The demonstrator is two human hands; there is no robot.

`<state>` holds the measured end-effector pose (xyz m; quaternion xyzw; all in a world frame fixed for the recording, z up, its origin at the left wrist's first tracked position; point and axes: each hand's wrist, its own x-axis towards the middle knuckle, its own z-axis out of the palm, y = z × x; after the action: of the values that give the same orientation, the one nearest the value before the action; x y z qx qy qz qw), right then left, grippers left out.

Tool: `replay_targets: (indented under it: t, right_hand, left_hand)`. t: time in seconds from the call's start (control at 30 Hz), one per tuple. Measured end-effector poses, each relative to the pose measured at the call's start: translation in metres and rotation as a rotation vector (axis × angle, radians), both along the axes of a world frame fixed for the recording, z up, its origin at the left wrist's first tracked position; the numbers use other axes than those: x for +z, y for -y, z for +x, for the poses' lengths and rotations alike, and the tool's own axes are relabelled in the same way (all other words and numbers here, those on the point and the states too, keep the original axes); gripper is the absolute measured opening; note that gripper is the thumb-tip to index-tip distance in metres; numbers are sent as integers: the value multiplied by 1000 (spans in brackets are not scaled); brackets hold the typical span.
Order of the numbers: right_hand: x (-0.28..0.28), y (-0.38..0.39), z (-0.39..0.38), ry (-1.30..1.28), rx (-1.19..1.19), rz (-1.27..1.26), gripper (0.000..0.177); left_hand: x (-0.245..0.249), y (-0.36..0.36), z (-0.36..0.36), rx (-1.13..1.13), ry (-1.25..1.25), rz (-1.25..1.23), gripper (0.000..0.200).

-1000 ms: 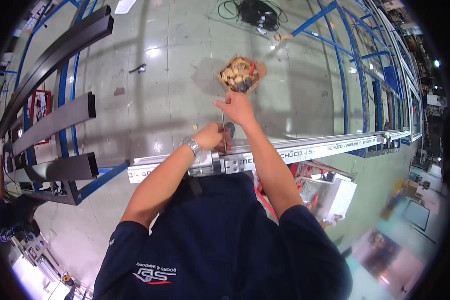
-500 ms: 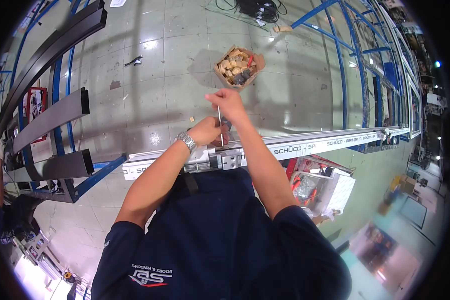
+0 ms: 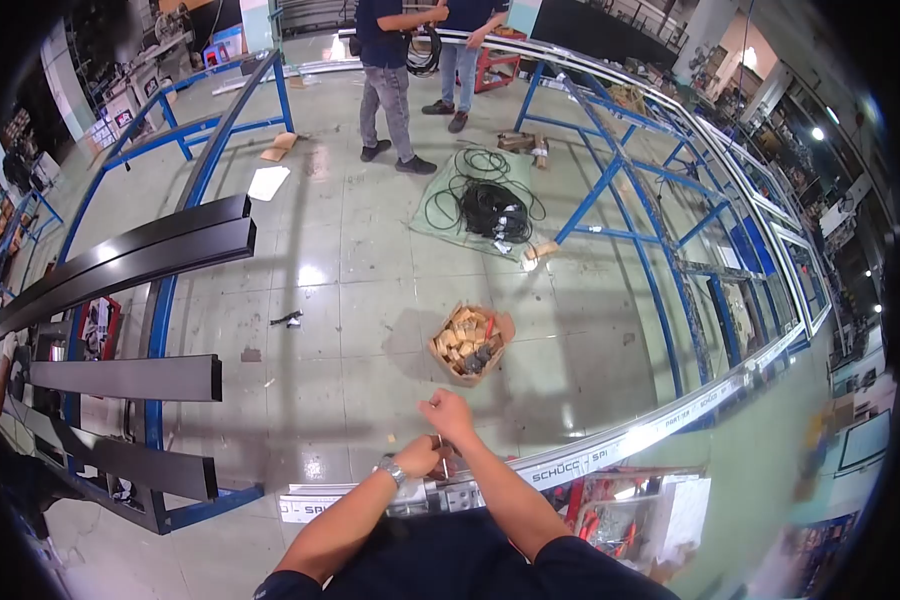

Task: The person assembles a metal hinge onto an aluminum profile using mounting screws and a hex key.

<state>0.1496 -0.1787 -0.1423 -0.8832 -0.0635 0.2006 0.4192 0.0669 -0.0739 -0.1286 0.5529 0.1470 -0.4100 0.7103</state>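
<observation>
The white aluminium profile (image 3: 570, 463), with printed SCHÜCO film, lies across in front of my body. Above it my right hand (image 3: 449, 414) is closed around the upper end of a thin metal rod (image 3: 445, 464), whose lower end reaches down toward the profile; its tip is too small to make out. My left hand (image 3: 419, 458), with a metal watch (image 3: 391, 468) on the wrist, is beside the rod, low over the profile. Its fingers are curled and partly hidden, so what they grip does not show. A metal fitting (image 3: 460, 497) is on the profile below my hands.
Beyond the profile a cardboard box (image 3: 507, 328) of wooden blocks stands on the floor. Dark profiles (image 3: 130, 378) jut in from the left on a blue rack (image 3: 210, 508). Black cable (image 3: 490, 208) lies coiled ahead. Two people (image 3: 385, 80) stand farther back.
The view has tilted up, bringing the two people and the far floor into sight. Both hands keep about the same place over the profile, the right still closed on the rod.
</observation>
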Motion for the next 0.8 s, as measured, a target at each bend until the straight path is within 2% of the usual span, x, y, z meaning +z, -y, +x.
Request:
replay_targets:
  t: [0.07,0.17,0.3,0.5,0.6,0.7,0.8]
  right_hand:
    - [-16,8,5,-375,-94,512,33]
    - [-9,23,3,-839,-140,902,36]
    - [-8,27,1,-994,-175,1066,37]
    - [-32,30,-2,-1040,-192,1125,34]
    - [-56,30,3,-1030,-210,1099,29]
    - [-58,35,9,-923,-162,1012,26]
    - [-50,38,15,-850,-234,815,23]
  left_hand:
    - [7,-1,3,-42,10,12,23]
    - [-20,2,1,-41,32,-45,22]
    - [-25,1,0,-29,-46,-90,25]
    - [1,2,3,-48,-43,-21,24]
    - [-10,0,2,-32,-73,-91,25]
    - [6,1,2,-31,-47,-20,27]
    - [-17,0,2,-45,-24,-22,26]
